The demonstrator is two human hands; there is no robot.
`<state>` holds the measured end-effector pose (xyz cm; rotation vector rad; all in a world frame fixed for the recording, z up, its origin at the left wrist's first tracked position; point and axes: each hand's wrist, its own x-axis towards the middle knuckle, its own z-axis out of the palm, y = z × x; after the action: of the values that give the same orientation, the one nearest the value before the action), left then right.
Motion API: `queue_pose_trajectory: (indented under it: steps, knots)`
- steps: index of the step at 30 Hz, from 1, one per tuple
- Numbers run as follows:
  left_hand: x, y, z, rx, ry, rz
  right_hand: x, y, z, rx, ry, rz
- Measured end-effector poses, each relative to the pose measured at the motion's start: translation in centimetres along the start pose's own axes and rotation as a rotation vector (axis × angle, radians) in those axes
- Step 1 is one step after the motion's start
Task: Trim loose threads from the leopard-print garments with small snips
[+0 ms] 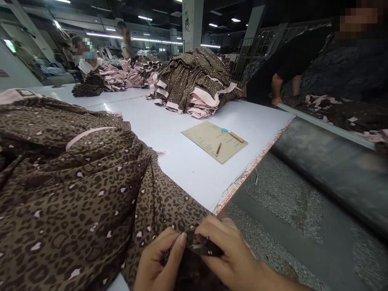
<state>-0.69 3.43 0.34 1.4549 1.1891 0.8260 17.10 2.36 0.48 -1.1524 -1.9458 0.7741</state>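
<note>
A big heap of brown leopard-print fabric [69,186] lies on the white table [169,137] in front of me and spills over its near edge. At the bottom of the view my left hand [157,260] and my right hand [230,254] meet at the edge of this fabric. Both pinch a small dark piece [201,246] of it between thumbs and fingers. What exactly that dark piece is stays hard to tell.
A tan paper sheet [212,141] with a red pen [218,148] and a yellow-handled tool [235,136] lies mid-table. Another pile of leopard and pink garments [194,81] sits farther back. A person in black [285,64] leans at the right; two others work at the far left.
</note>
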Motion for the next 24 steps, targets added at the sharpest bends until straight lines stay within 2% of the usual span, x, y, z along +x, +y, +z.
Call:
queue_pose_trajectory:
  steps: [3,7,11,14,18,21,24]
  knots:
    - [-0.2,0.2,0.1,-0.013,0.055,-0.027,-0.1,0.3,0.1,0.011,-0.003,0.047]
    - [-0.1,0.5,0.2,-0.069,0.126,-0.091,-0.2,0.8,-0.1,0.056,-0.085,0.068]
    - [0.1,0.5,0.2,-0.154,0.120,-0.172,-0.4,0.6,-0.7,0.081,-0.108,0.136]
    - [0.0,0.4,0.3,-0.207,0.147,-0.202,-0.8,0.4,-1.3,-0.036,-0.144,0.167]
    - [-0.3,0.3,0.5,-0.246,0.203,-0.243,-1.3,0.6,-1.5,-0.175,-0.143,0.127]
    - [-0.5,0.1,0.4,-0.219,0.200,-0.266,-1.5,0.7,-1.2,-0.204,-0.153,0.140]
    - [-0.4,0.1,0.3,-0.154,0.121,-0.228,-1.5,0.5,-0.9,-0.201,-0.189,0.163]
